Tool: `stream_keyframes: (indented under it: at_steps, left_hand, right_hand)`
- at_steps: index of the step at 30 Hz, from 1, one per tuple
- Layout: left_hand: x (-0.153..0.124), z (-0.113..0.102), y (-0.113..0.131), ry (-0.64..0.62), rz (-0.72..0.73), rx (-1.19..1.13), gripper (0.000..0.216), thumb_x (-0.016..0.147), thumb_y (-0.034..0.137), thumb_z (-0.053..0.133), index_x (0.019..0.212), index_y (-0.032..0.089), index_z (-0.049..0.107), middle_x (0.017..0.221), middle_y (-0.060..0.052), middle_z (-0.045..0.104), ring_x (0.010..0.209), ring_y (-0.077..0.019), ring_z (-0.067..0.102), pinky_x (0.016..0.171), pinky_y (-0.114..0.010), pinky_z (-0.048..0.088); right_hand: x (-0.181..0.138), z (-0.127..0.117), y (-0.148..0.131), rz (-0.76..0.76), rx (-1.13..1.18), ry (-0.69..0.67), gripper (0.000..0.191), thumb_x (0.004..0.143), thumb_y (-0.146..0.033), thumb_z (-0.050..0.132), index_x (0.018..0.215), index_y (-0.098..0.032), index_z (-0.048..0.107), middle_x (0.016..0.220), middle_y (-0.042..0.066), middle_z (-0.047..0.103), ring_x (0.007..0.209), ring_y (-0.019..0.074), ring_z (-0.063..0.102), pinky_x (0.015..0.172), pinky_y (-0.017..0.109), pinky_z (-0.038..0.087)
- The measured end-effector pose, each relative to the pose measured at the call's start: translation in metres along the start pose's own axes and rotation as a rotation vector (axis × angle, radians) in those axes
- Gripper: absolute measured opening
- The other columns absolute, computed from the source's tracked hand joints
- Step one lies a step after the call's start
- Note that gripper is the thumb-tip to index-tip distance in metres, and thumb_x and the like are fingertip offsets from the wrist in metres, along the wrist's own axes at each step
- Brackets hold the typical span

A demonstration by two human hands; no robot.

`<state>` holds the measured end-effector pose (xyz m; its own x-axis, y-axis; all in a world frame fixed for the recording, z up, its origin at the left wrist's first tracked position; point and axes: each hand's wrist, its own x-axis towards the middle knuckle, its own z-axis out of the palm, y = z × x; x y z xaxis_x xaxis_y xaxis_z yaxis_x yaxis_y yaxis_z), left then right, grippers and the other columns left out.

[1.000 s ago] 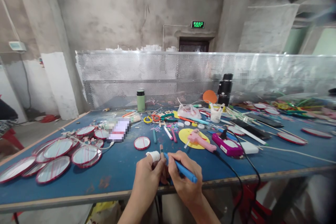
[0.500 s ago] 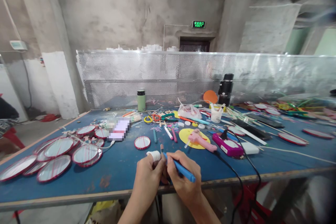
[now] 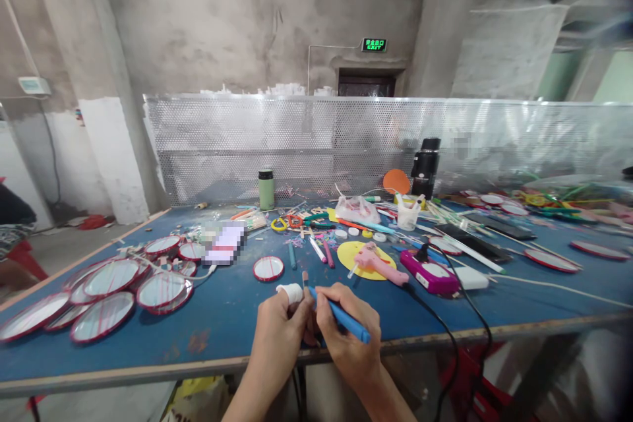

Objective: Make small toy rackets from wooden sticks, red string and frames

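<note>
My left hand [image 3: 277, 330] is closed, pinching a small flat stick [image 3: 305, 279] whose brownish end sticks up past the thumb. A white wrap [image 3: 291, 293] covers one of its fingers. Close beside it, my right hand [image 3: 350, 333] grips a blue pen [image 3: 350, 321] on a slant, the point directed at the stick. Fingers hide the pen's point and the stick's lower part. Both hands are above the table's front edge. Just beyond them lie a round red-rimmed disc [image 3: 268, 268], a teal marker [image 3: 292, 256] and a pink glue gun [image 3: 380, 262] on a yellow disc [image 3: 346, 256].
Several red-rimmed discs [image 3: 103, 318] are piled at the left by a phone [image 3: 225, 243]. A purple box [image 3: 429, 273] with black cables sits at the right. Toward the back stand a green bottle [image 3: 266, 191] and a black thermos [image 3: 426, 169], before a perforated metal screen [image 3: 247, 138].
My right hand and the blue pen have shifted very slightly to the right. My left hand and the stick stay in place.
</note>
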<state>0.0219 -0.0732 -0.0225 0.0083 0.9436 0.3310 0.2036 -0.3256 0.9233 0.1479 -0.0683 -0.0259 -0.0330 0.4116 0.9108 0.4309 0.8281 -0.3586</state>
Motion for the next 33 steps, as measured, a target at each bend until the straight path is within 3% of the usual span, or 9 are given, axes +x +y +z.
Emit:
stream_keyframes:
  at_steps: [8,27,33]
  left_hand:
    - [0.0018,0.0014,-0.0065,0.02,0.018,0.025,0.032,0.085,0.038,0.052,0.06,0.018,0.052,0.051,0.003,0.052,0.048,-0.0121,0.051,0.048,-0.021,0.037]
    - [0.0012,0.0014,-0.0027,-0.007,-0.024,-0.028,0.039,0.085,0.049,0.053,0.061,0.019,0.052,0.049,0.001,0.057,0.045,-0.0144,0.056,0.046,-0.022,0.041]
    - [0.0008,0.0009,0.0012,0.011,-0.008,-0.019,0.037,0.084,0.046,0.053,0.058,0.019,0.051,0.048,0.001,0.055,0.044,-0.0131,0.054,0.046,-0.021,0.039]
  right_hand:
    - [0.0024,0.0009,0.0007,-0.028,0.017,-0.047,0.012,0.09,-0.013,0.054,0.086,-0.017,0.064,0.068,0.001,0.063,0.059,0.0126,0.061,0.057,0.023,0.045]
    - [0.0016,0.0004,0.0002,0.021,-0.023,0.008,0.014,0.091,-0.016,0.053,0.083,-0.019,0.064,0.066,0.0,0.065,0.055,0.0125,0.062,0.055,0.023,0.048]
    - [0.0023,0.0008,-0.0008,-0.017,-0.017,0.005,0.013,0.09,-0.014,0.054,0.084,-0.018,0.065,0.067,0.0,0.065,0.056,0.0122,0.062,0.056,0.022,0.048]
